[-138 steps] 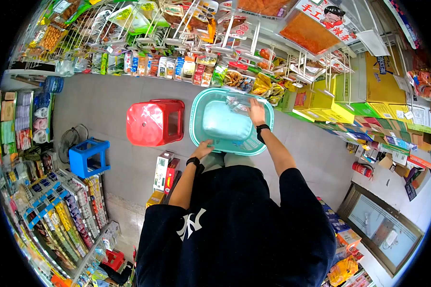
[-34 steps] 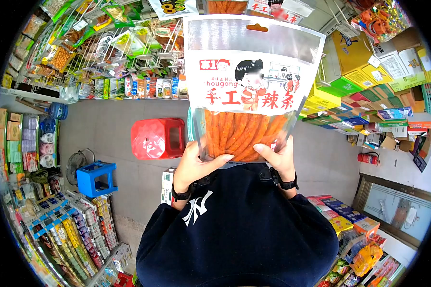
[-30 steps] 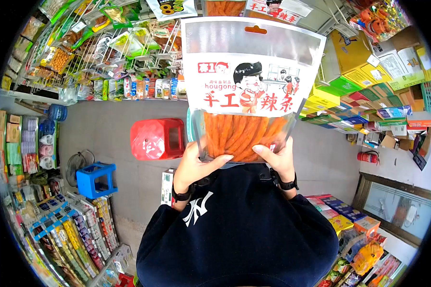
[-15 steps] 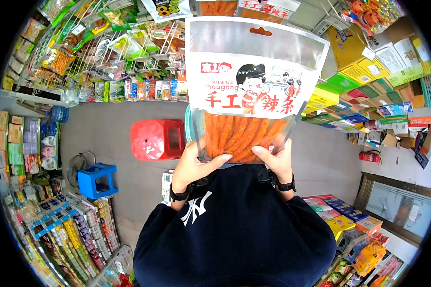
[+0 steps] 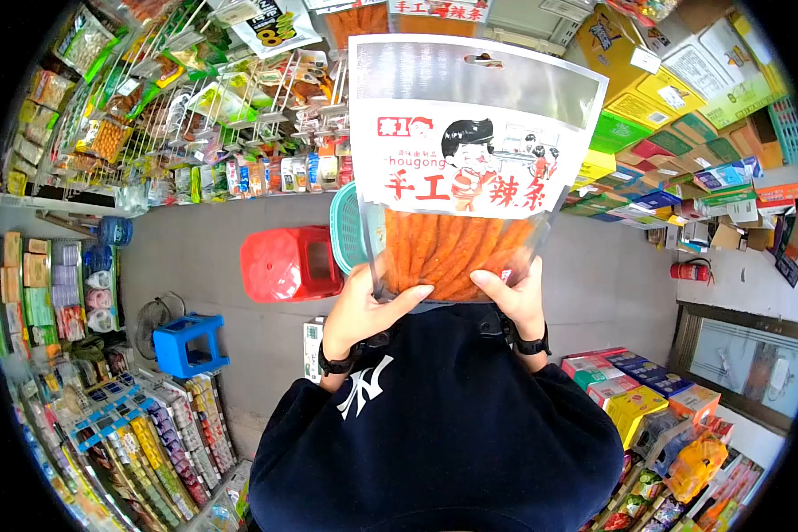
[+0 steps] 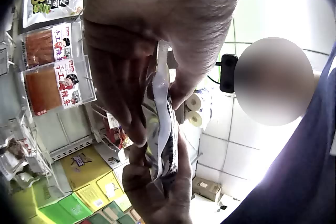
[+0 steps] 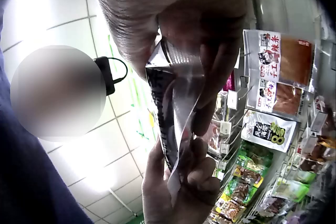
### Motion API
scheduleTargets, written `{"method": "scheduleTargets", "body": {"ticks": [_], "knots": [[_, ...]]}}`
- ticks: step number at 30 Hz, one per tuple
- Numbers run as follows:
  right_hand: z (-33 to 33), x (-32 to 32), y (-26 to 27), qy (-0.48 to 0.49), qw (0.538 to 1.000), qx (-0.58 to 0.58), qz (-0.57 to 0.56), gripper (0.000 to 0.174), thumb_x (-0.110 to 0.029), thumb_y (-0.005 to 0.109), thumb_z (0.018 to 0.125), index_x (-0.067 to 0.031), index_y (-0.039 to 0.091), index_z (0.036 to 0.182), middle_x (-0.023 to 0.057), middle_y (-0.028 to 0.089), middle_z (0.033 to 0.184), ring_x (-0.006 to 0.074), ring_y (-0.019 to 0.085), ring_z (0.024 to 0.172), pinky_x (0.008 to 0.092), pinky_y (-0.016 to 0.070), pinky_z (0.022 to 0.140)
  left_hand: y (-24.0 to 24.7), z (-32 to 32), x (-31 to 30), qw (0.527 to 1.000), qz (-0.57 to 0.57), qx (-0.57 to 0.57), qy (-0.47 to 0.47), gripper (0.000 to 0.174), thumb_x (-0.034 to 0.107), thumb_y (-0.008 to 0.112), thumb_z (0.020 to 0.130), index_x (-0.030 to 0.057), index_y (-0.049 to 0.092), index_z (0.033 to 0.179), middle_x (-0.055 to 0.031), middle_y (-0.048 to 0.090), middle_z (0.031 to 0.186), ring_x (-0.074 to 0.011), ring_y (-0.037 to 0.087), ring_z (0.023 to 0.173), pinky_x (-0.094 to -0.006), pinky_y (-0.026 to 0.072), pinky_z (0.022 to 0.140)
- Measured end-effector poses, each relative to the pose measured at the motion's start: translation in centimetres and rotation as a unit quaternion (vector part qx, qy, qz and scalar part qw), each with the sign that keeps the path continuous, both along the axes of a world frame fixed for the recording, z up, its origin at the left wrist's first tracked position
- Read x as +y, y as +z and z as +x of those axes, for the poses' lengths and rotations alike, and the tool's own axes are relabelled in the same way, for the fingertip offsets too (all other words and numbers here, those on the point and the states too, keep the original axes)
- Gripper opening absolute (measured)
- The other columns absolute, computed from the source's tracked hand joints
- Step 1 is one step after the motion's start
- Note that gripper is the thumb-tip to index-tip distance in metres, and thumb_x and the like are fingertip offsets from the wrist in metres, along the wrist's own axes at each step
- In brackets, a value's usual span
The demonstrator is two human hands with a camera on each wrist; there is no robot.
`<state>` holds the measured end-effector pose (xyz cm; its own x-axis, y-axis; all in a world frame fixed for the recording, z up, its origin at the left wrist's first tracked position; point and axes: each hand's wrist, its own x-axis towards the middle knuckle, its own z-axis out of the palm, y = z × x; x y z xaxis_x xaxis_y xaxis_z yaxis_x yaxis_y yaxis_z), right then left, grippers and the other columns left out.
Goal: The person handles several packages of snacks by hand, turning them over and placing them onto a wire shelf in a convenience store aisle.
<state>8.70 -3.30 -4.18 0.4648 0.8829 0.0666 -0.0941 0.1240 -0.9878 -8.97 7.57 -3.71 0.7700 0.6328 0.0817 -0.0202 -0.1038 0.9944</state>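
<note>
Held upright in front of my chest is a snack bag of orange-red spicy strips [image 5: 457, 248], with a white printed label, a clear lower window and a hang hole at its silvery top. My left hand [image 5: 368, 306] grips the lower left corner, thumb across the front. On the lower right corner my right hand [image 5: 516, 297] does the same, its fingers mostly hidden behind. The left wrist view shows the bag [image 6: 161, 113] edge-on between thumb and fingers of both hands. From the other side, the right wrist view also has the bag [image 7: 176, 108] edge-on.
A turquoise basket [image 5: 348, 229] shows partly behind the bag, beside a red stool [image 5: 284, 264]. A blue stool [image 5: 189, 344] and a fan stand left. Packed snack racks [image 5: 239, 97] line the front, with cartons [image 5: 652, 89] at right. Similar bags [image 6: 44, 87] hang on the rack.
Earlier my right hand was in the turquoise basket and my left at its rim. Since then both hands hold the snack bag up. In the last second the view shifts slightly, uncovering more basket.
</note>
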Motion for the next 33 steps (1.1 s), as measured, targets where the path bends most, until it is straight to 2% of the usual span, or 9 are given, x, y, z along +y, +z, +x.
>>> {"method": "scheduleTargets", "body": {"ticks": [2, 3, 5, 8, 15, 29, 33], "knots": [[1.4, -1.4, -0.1, 0.059, 0.996, -0.019, -0.063, 0.032, -0.006, 0.066, 0.071, 0.0078, 0.054, 0.097, 0.0125, 0.061, 0.093, 0.0167, 0.057, 0.084, 0.0298, 0.0444, 0.077, 0.3, 0.9, -0.7, 1.0, 0.006, 0.002, -0.007, 0.039, 0.005, 0.064, 0.076, -0.0065, 0.048, 0.11, -0.0134, 0.062, 0.098, -0.0164, 0.059, 0.092, -0.0283, 0.0446, 0.081], [1.6, -1.5, -0.2, 0.057, 0.996, -0.02, -0.062, 0.032, -0.006, 0.066, 0.071, 0.0078, 0.054, 0.097, 0.0125, 0.061, 0.093, 0.0167, 0.057, 0.084, 0.0298, 0.0444, 0.077, 0.4, 1.2, -0.9, 1.0, 0.011, 0.003, -0.01, 0.039, 0.005, 0.064, 0.076, -0.0069, 0.048, 0.11, -0.0139, 0.062, 0.098, -0.0168, 0.059, 0.092, -0.0284, 0.0444, 0.081], [2.3, -1.9, -0.2, 0.003, 1.0, -0.02, 0.011, 0.014, -0.007, 0.07, 0.07, 0.0011, 0.061, 0.077, 0.0067, 0.062, 0.079, 0.0116, 0.057, 0.071, 0.025, 0.0446, 0.066, 0.3, 2.2, -1.7, 1.0, 0.008, -0.003, -0.008, 0.039, 0.006, 0.064, 0.077, -0.0073, 0.048, 0.109, -0.014, 0.062, 0.098, -0.017, 0.059, 0.092, -0.0285, 0.0444, 0.081], [3.7, -3.0, -0.1, -0.008, 0.999, -0.031, 0.013, 0.014, -0.007, 0.07, 0.07, 0.0008, 0.061, 0.077, 0.007, 0.062, 0.079, 0.0126, 0.057, 0.072, 0.0261, 0.0446, 0.066, 0.0, 3.5, -2.6, 1.0, -0.009, -0.002, -0.009, 0.038, 0.008, 0.063, 0.078, -0.008, 0.048, 0.109, -0.0141, 0.062, 0.098, -0.0173, 0.059, 0.091, -0.0288, 0.0444, 0.081], [7.2, -7.1, 0.6, -0.042, 0.999, -0.018, 0.009, 0.014, -0.007, 0.07, 0.07, 0.0011, 0.061, 0.077, 0.0072, 0.062, 0.08, 0.0131, 0.057, 0.072, 0.0261, 0.0445, 0.068, 0.3, 8.2, -5.8, 1.0, 0.015, -0.001, -0.028, 0.038, 0.009, 0.063, 0.077, -0.0068, 0.049, 0.109, -0.0143, 0.061, 0.097, -0.0179, 0.059, 0.089, -0.0295, 0.045, 0.08], [13.1, -15.2, -0.1, -0.051, 0.998, 0.023, 0.007, 0.028, -0.006, 0.066, 0.073, 0.005, 0.056, 0.097, 0.0089, 0.062, 0.091, 0.0124, 0.057, 0.082, 0.0266, 0.0453, 0.075, -0.7, 14.9, -13.0, 0.997, -0.022, 0.02, -0.066, 0.04, 0.01, 0.064, 0.078, -0.0058, 0.048, 0.111, -0.0133, 0.061, 0.098, -0.017, 0.059, 0.089, -0.0293, 0.0452, 0.079], [14.6, -17.7, -0.6, -0.068, 0.997, 0.02, -0.005, 0.027, -0.006, 0.066, 0.074, 0.0049, 0.056, 0.097, 0.009, 0.062, 0.091, 0.0124, 0.057, 0.082, 0.0263, 0.0453, 0.075, -1.1, 16.9, -15.0, 0.996, -0.018, 0.017, -0.082, 0.039, 0.01, 0.063, 0.078, -0.006, 0.048, 0.11, -0.013, 0.062, 0.098, -0.0172, 0.059, 0.088, -0.0291, 0.045, 0.08]]}}
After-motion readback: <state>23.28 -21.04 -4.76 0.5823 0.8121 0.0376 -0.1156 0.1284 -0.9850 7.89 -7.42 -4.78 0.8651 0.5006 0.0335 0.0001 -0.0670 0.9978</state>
